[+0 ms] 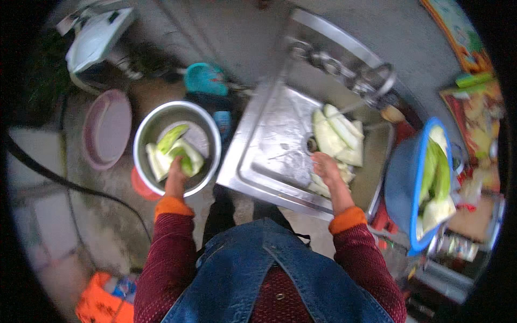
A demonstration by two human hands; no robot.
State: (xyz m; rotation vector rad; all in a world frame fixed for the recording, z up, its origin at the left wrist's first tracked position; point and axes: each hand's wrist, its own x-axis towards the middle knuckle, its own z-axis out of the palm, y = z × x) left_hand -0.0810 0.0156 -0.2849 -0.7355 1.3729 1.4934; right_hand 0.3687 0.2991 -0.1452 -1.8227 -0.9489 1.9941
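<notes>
My left hand reaches over the near rim of a round metal basin, its fingers closed around a light green vegetable piece. Several more pale and green pieces lie in that basin, one of them a green vegetable piece just beyond the hand. Over the stainless steel sink, my right hand is empty, with its fingers apart. It is close to the drain hole and to a heap of pale, wet vegetable pieces on the sink's right side. Blur softens both hands.
A faucet overhangs the sink's far right. At the right stands a blue tub of green and pale vegetables. Left are a pinkish basin, a teal bowl and a dark hose. An orange bag lies lower left.
</notes>
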